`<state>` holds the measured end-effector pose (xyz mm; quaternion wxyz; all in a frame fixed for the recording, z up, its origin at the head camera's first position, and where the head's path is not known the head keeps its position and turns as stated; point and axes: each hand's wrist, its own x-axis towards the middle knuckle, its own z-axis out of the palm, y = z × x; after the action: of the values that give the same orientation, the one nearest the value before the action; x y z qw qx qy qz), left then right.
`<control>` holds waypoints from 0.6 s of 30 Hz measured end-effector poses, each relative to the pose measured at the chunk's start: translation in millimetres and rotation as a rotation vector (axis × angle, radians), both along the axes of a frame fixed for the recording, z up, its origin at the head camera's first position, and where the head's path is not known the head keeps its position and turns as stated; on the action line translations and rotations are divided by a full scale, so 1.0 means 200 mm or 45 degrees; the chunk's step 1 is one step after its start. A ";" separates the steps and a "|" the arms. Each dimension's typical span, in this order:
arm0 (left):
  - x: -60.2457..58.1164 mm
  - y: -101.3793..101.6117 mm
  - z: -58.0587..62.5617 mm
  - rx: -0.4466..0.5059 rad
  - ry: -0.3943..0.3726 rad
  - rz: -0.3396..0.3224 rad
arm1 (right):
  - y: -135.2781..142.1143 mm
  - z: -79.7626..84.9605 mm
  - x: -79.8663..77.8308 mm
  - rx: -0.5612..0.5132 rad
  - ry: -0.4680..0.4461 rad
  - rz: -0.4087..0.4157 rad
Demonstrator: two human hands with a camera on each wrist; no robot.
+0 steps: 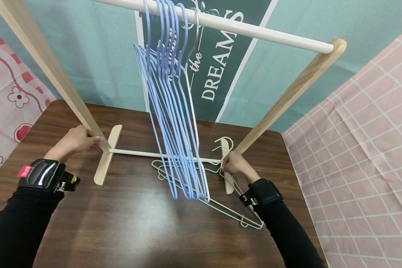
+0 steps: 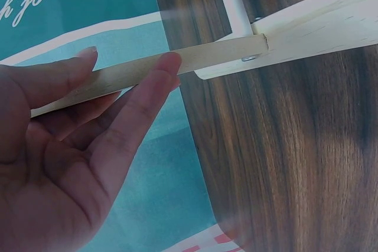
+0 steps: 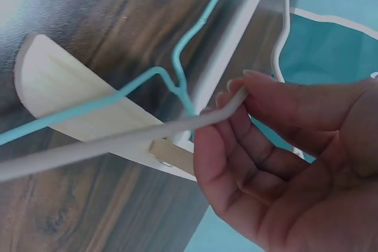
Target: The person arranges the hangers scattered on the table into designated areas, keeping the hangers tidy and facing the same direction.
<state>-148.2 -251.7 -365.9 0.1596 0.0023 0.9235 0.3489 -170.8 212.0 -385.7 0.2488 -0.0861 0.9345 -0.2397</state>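
Note:
My left hand point(image 1: 77, 140) grips the left wooden post point(image 1: 68, 87) of a clothes rack near its base. In the left wrist view, thumb and fingers lie on opposite sides of that post point(image 2: 218, 50). My right hand point(image 1: 237, 165) is low by the rack's right foot point(image 1: 229, 186). The right wrist view shows it pinching a cream-white clothes hanger point(image 3: 88, 147) at the bend near its neck. Beside this lies a mint-green hanger point(image 3: 88, 105), its neck partly hidden behind my fingers. Both hangers stretch across the lower bar point(image 1: 139, 152) under the rack.
Several blue hangers point(image 1: 184, 163) hang bunched on the rack's white top bar point(image 1: 271, 35), with a white hanger point(image 1: 191, 100) at their right. The rack's left foot point(image 1: 102, 171) stands on the brown wooden table point(image 1: 127, 230). Fabric backdrops point(image 1: 361, 149) enclose the table.

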 end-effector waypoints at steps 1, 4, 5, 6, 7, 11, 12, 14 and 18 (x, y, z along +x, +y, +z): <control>0.00 0.00 0.00 -0.002 0.000 -0.001 | 0.00 0.01 0.00 -0.019 -0.024 -0.003; 0.00 0.00 0.00 -0.004 -0.004 0.005 | 0.00 0.03 0.00 -0.073 -0.103 -0.018; 0.00 0.00 0.00 -0.003 -0.004 0.007 | 0.00 0.04 0.00 -0.093 -0.124 -0.021; 0.00 0.00 0.00 -0.003 -0.004 0.009 | 0.00 0.05 0.00 -0.110 -0.138 -0.021; 0.00 0.00 0.00 -0.001 -0.005 0.011 | 0.00 0.06 0.00 -0.128 -0.153 -0.020; 0.00 0.00 0.00 0.002 -0.002 0.015 | 0.00 0.09 0.01 -0.194 -0.180 -0.021; 0.00 0.00 0.00 0.002 -0.002 0.014 | 0.00 0.09 0.01 -0.205 -0.182 -0.018; 0.00 0.00 0.00 0.002 -0.002 0.012 | 0.00 0.10 0.01 -0.235 -0.192 -0.016; 0.00 0.00 0.00 0.000 -0.003 0.008 | 0.01 0.12 0.02 -0.266 -0.211 0.004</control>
<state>-148.0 -251.3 -365.5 0.1596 -0.0008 0.9233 0.3494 -167.5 213.0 -362.3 0.3151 -0.0930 0.8805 -0.3417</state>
